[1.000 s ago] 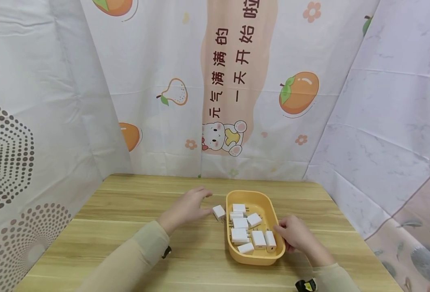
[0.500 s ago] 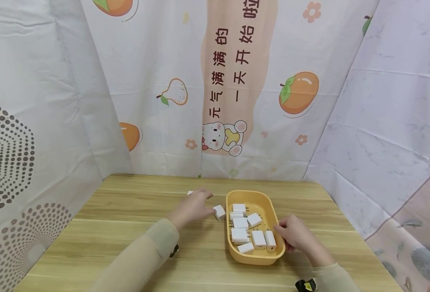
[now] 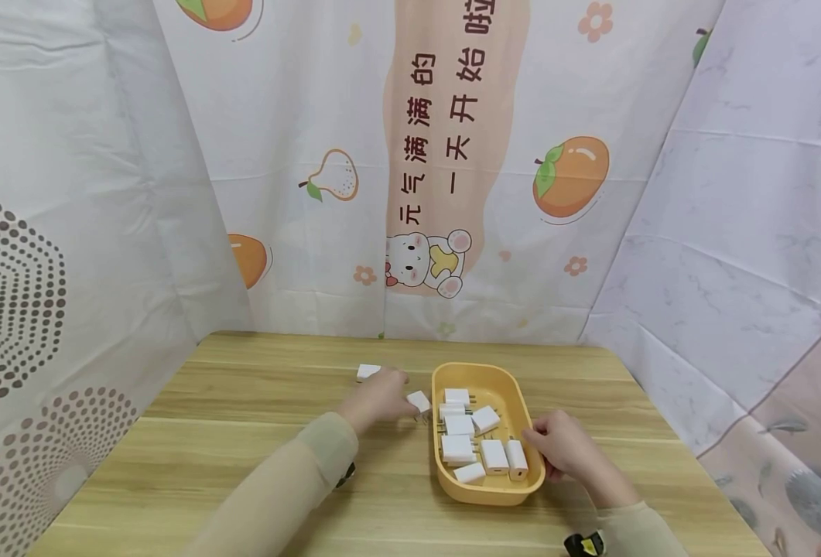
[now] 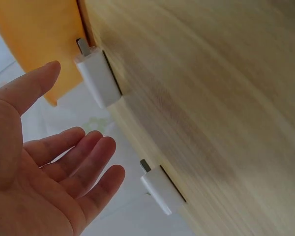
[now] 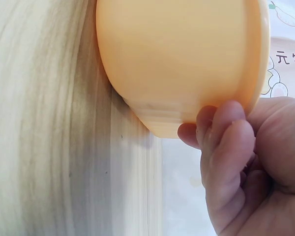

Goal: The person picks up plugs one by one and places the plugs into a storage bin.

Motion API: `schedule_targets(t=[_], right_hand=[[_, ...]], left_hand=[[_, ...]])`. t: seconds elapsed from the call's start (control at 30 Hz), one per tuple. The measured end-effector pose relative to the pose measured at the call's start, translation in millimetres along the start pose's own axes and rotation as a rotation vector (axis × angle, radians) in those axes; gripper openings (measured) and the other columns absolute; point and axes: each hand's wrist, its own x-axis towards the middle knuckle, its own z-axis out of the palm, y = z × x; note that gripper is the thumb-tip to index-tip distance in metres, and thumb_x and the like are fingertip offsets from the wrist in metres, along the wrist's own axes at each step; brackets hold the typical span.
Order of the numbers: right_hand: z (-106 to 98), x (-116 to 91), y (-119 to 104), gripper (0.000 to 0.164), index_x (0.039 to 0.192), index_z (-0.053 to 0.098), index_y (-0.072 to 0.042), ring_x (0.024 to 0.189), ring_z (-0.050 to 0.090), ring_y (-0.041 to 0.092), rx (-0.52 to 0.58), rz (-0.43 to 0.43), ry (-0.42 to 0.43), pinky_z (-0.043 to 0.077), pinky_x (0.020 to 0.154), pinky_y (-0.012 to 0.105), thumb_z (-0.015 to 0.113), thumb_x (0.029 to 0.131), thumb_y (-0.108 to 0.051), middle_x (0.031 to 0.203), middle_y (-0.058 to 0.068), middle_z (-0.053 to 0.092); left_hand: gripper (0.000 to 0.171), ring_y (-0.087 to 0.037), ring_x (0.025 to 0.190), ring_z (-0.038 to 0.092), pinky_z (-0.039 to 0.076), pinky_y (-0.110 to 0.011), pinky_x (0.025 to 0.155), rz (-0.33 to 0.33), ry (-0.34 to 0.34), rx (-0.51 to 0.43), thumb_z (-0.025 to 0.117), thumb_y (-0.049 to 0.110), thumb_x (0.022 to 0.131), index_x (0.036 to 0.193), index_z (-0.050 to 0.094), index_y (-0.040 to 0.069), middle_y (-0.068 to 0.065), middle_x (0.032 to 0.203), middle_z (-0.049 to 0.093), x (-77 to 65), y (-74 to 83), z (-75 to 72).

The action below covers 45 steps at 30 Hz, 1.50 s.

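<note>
A white charger plug (image 3: 419, 401) lies on the table just left of the yellow plastic basket (image 3: 488, 497). My left hand (image 3: 377, 400) hovers beside that plug; in the left wrist view its thumb and fingers (image 4: 101, 147) are spread, with a gap to the plug (image 4: 99, 78). A second white plug (image 3: 366, 372) lies behind the hand, partly covered by it. My right hand (image 3: 565, 446) grips the basket's right rim, fingers (image 5: 231, 147) curled against the outer wall (image 5: 182, 59). The thumb's tip is hidden in the right wrist view.
Several white charger plugs (image 3: 459, 425) lie loose in the basket, some on top of others. Wood-grain tabletop (image 3: 243, 402) spreads to the left and front. A printed curtain (image 3: 313, 255) hangs at the table's back edge, with cloth on both sides.
My left hand has moved right and slightly forward, closer to the plug beside the basket. The farther plug has come into sight behind it. The right hand and basket have stayed put.
</note>
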Motion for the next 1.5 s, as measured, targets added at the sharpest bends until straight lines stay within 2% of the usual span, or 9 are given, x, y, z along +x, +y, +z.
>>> schedule_targets(t=[0.13, 0.23, 0.33, 0.43, 0.7, 1.0, 1.5], right_hand=[[0, -1, 0, 0.031, 0.069, 0.065, -0.009, 0.033, 0.052, 0.013, 0.006, -0.006, -0.006, 0.048, 0.035, 0.032, 0.061, 0.099, -0.012, 0.043, 0.002, 0.051], [-1, -1, 0, 0.032, 0.068, 0.065, -0.009, 0.033, 0.052, 0.013, 0.009, -0.007, -0.009, 0.048, 0.035, 0.032, 0.061, 0.099, -0.012, 0.042, 0.002, 0.051], [-1, -1, -1, 0.031, 0.068, 0.065, -0.009, 0.033, 0.052, 0.013, 0.008, -0.016, -0.009, 0.048, 0.035, 0.032, 0.061, 0.099, -0.012, 0.042, 0.002, 0.051], [-1, -1, -1, 0.032, 0.068, 0.064, -0.009, 0.033, 0.052, 0.013, 0.007, -0.016, -0.007, 0.047, 0.035, 0.031, 0.061, 0.099, -0.012, 0.042, 0.002, 0.051], [-1, -1, -2, 0.032, 0.067, 0.063, -0.009, 0.033, 0.052, 0.014, -0.003, -0.015, -0.001, 0.049, 0.036, 0.034, 0.061, 0.099, -0.012, 0.042, 0.002, 0.051], [-1, 0, 0, 0.032, 0.068, 0.063, -0.009, 0.034, 0.053, 0.014, -0.004, -0.017, -0.011, 0.049, 0.036, 0.035, 0.061, 0.099, -0.013, 0.043, 0.002, 0.051], [0, 0, 0, 0.033, 0.066, 0.062, -0.008, 0.033, 0.052, 0.013, 0.007, -0.011, -0.012, 0.049, 0.036, 0.034, 0.061, 0.099, -0.013, 0.042, 0.002, 0.051]], left_hand=[[0.060, -0.028, 0.098, 0.064, 0.056, -0.044, 0.086, -0.001, 0.000, 0.025, 0.085, 0.035, 0.079, 0.122, 0.068, -0.003, -0.018, 0.119, 0.064, 3.1, 2.5, 4.6], [0.047, -0.021, 0.083, 0.061, 0.056, -0.039, 0.076, -0.014, -0.007, 0.032, 0.086, 0.035, 0.079, 0.107, 0.072, 0.000, -0.011, 0.103, 0.065, 6.2, 3.5, 7.6], [0.033, -0.017, 0.069, 0.056, 0.053, -0.035, 0.065, -0.026, -0.021, 0.033, 0.087, 0.033, 0.078, 0.086, 0.069, 0.006, -0.005, 0.087, 0.061, 9.3, 3.4, 10.2], [0.031, -0.015, 0.064, 0.053, 0.050, -0.032, 0.059, -0.030, -0.033, 0.043, 0.087, 0.031, 0.077, 0.075, 0.063, 0.011, -0.001, 0.078, 0.058, 11.3, 2.9, 12.1], [0.028, -0.014, 0.062, 0.053, 0.049, -0.031, 0.057, -0.044, -0.043, 0.054, 0.086, 0.028, 0.078, 0.073, 0.062, 0.013, 0.001, 0.073, 0.059, 12.9, 3.3, 13.4], [0.030, -0.013, 0.056, 0.049, 0.046, -0.030, 0.053, -0.032, -0.040, 0.086, 0.084, 0.025, 0.080, 0.066, 0.061, 0.013, 0.001, 0.067, 0.056, 12.0, 6.3, 13.2], [0.030, -0.014, 0.057, 0.049, 0.046, -0.030, 0.054, -0.047, -0.047, 0.078, 0.084, 0.025, 0.082, 0.066, 0.061, 0.013, 0.001, 0.066, 0.056, 11.9, 7.6, 13.5]])
